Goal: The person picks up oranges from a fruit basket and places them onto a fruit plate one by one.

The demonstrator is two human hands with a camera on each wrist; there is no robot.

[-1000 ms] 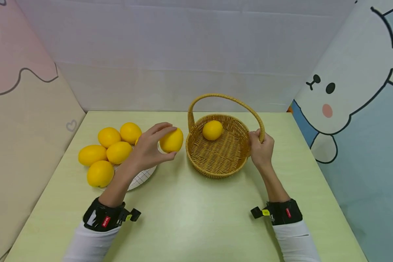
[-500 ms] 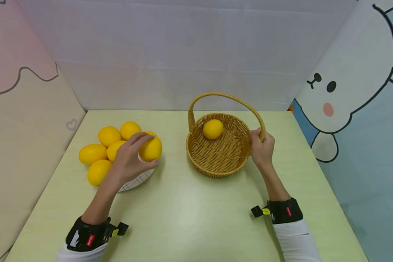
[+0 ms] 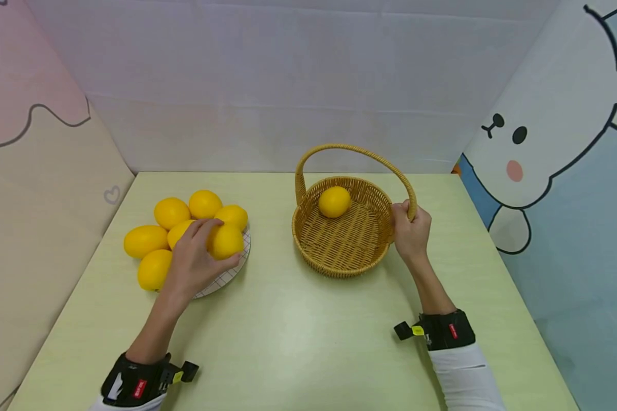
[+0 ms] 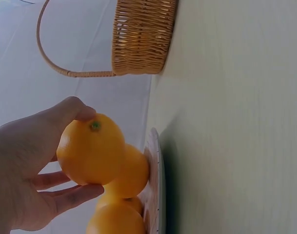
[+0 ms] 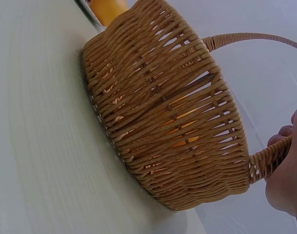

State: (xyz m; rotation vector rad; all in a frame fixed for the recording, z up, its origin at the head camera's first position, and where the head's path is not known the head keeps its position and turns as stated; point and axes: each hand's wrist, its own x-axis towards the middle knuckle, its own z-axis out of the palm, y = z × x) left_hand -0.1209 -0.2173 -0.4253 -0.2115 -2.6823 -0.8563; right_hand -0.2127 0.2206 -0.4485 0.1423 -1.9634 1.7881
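Note:
My left hand [image 3: 192, 260] holds a round orange [image 3: 226, 242] between thumb and fingers, over the right side of a white plate [image 3: 231, 275] with a grid pattern. The fruit looks yellow in the head view. In the left wrist view, the held orange [image 4: 92, 148] shows a green stem spot and partly covers other oranges [image 4: 116, 219]. My right hand [image 3: 412, 233] grips the right end of the handle of a wicker basket [image 3: 339, 271]. One orange [image 3: 334, 202] lies inside the basket, towards its back left.
Several more oranges [image 3: 171, 213] are piled on and around the plate, left of the basket. The pale table [image 3: 308, 342] meets a white cloth-like backdrop [image 3: 216, 137] at its far edge, with printed panels at both sides.
My left hand has moved left and down, carrying the orange from beside the basket to over the plate. The right hand and the basket stay in place.

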